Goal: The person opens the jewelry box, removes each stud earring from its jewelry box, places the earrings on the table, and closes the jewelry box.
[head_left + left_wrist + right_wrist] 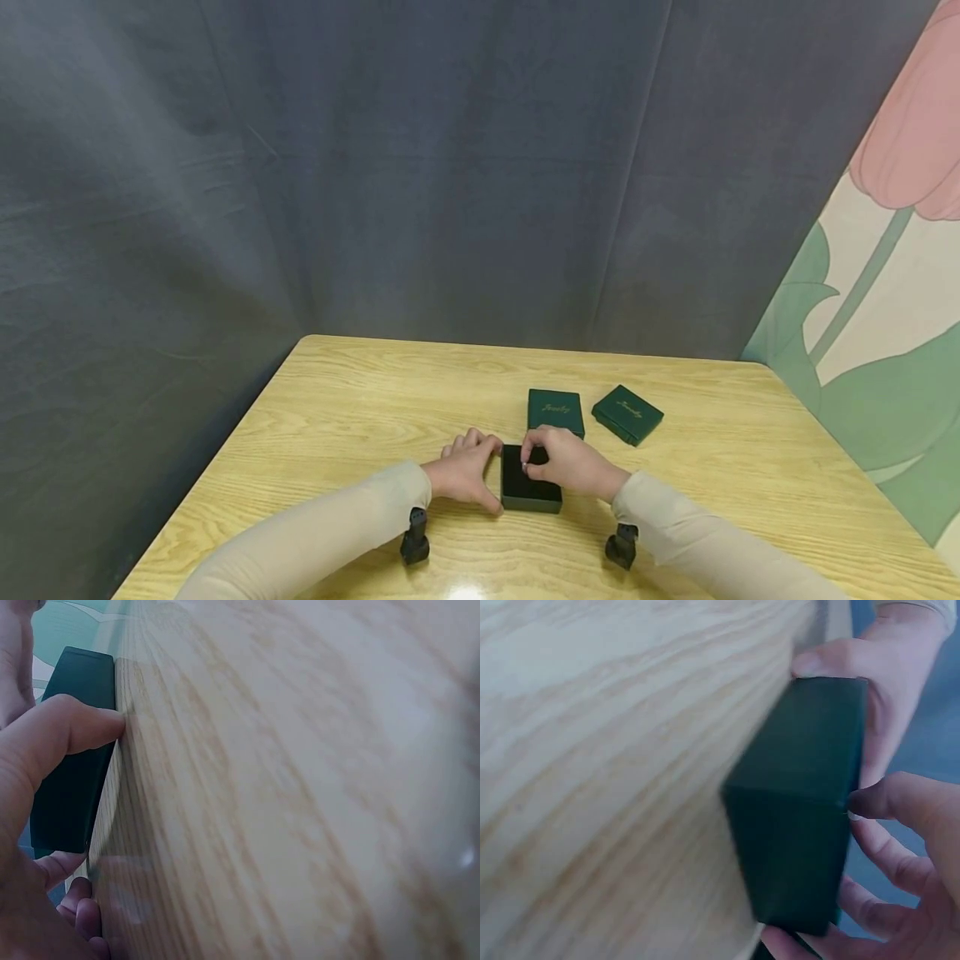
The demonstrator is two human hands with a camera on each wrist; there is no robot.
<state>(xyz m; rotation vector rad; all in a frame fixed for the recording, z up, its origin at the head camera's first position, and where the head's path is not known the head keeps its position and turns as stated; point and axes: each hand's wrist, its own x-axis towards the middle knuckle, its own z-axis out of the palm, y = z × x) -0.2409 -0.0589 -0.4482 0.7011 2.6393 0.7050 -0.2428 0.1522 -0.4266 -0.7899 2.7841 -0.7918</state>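
A small dark green box bottom (531,504) with a black lining lies on the table in front of me, its inside facing up. My left hand (468,471) grips it from the left, thumb at the near corner and fingers at the far one. Over the lining, my right hand (566,462) pinches a tiny shiny piece (524,467) between thumb and index finger; I cannot tell its kind. In the right wrist view the green side wall (791,742) of the box hides the lining.
Just behind the box lies a green case (555,408) with gold lettering, partly covered by my right hand. Another lettered green case (627,414) sits turned at an angle to its right. Dark curtain (450,167) hangs behind the wooden table (360,375).
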